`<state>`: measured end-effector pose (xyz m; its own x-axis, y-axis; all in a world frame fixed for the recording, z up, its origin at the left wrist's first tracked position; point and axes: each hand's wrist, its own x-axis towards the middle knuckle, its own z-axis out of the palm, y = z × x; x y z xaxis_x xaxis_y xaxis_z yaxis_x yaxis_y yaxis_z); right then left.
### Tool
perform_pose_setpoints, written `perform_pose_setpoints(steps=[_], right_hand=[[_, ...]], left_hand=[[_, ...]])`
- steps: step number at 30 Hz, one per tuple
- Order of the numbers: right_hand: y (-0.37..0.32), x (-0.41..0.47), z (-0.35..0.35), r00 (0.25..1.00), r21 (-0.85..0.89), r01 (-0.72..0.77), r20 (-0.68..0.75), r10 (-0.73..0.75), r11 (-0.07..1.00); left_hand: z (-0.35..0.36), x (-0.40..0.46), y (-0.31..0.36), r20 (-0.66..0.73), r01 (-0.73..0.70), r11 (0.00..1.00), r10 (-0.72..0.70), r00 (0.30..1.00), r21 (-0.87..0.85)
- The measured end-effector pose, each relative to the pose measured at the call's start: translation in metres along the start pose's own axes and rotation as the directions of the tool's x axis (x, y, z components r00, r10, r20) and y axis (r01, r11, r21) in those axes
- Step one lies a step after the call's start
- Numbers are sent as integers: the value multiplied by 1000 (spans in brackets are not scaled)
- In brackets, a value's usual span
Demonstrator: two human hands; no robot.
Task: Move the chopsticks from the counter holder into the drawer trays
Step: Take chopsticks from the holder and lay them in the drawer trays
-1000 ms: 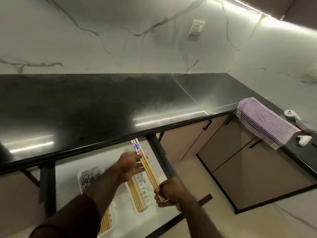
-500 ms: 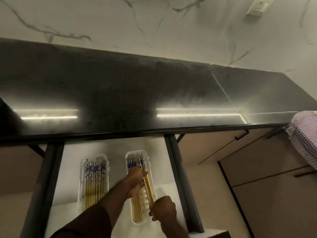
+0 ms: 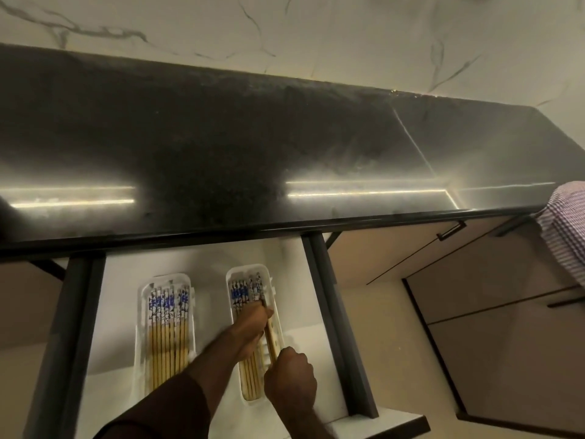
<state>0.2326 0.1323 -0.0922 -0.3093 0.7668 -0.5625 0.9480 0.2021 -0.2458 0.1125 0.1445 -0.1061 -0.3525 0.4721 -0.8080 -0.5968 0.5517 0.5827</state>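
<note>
An open white drawer point(image 3: 209, 267) under the black counter holds two white trays. The left tray point(image 3: 141, 327) is packed with several bamboo chopsticks point(image 3: 167, 340) with blue-and-white tops. The right tray point(image 3: 269, 277) holds several more chopsticks point(image 3: 243, 294). My left hand point(image 3: 250, 327) grips the upper part of a small bundle of chopsticks point(image 3: 271, 337) lying low in the right tray. My right hand point(image 3: 289, 377) pinches the bundle's lower end. The counter holder is out of view.
The black counter point(image 3: 253, 160) overhangs the drawer's back. Dark drawer rails point(image 3: 335, 327) run along both sides. A striped towel point(image 3: 566, 229) hangs over the counter edge at the right, above beige cabinet doors point(image 3: 506, 343).
Both hands have carried the bundle of chopsticks down from above the drawer into the right tray. My view has dropped and shifted left over the drawer.
</note>
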Motion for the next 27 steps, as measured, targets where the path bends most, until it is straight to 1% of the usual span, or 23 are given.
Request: perform_pose_setpoints(steps=[5, 9, 16, 22, 27], right_hand=[[-3, -1, 8, 997, -65, 76, 6, -76, 995], [-6, 2, 15, 995, -93, 95, 23, -94, 991], [-9, 7, 24, 994, -94, 72, 89, -64, 993], [-12, 9, 26, 995, -52, 37, 98, -32, 998], [-13, 10, 24, 996, 25, 3, 94, -5, 1000]], left_hand=[[-2, 3, -5, 2, 4, 1000, -4, 1000, 5], [-3, 3, -6, -11, 1, 999, 0, 1000, 38], [-1, 1, -6, 15, 17, 999, -18, 1000, 37], [0, 2, -6, 27, 2, 998, -4, 1000, 64], [-1, 3, -6, 48, -8, 998, 5, 999, 68]])
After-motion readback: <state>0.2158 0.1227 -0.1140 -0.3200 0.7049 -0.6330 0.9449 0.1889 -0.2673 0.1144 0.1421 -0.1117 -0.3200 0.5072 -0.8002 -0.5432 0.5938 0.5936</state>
